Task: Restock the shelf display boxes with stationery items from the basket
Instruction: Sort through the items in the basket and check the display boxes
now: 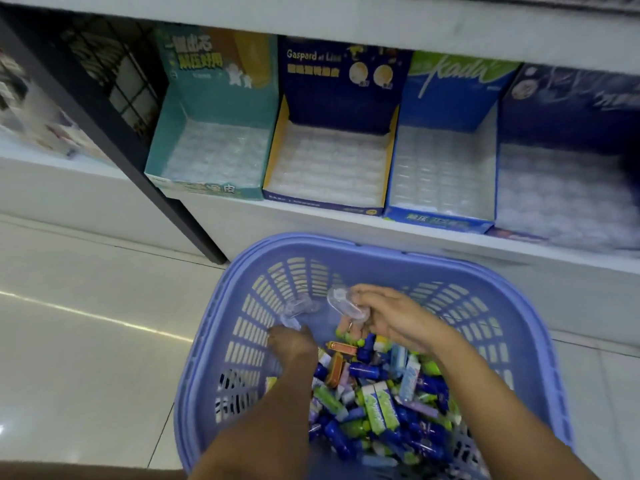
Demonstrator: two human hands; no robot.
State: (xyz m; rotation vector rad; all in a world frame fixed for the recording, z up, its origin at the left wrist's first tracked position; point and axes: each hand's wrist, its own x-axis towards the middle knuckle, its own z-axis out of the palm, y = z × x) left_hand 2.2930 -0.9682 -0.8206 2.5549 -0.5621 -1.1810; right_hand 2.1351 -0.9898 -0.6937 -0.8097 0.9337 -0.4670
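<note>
A purple slatted basket [214, 341] stands on the floor, its near half piled with small stationery items [377, 396] in blue, green, orange and white. My right hand [391, 317] pinches a clear plastic case [346, 306] above the pile. My left hand [294, 341] grips another clear plastic piece [294, 313] near the basket's left wall. On the shelf behind stand several display boxes with bare clear trays: teal [207, 157], dark blue with yellow walls [329, 168], light blue [446, 171] and navy [568, 188].
The white shelf edge [450, 244] runs just behind the basket. A black upright post [104, 133] slants down at the left of the boxes. Glossy white floor tiles [86, 323] lie to the left of the basket.
</note>
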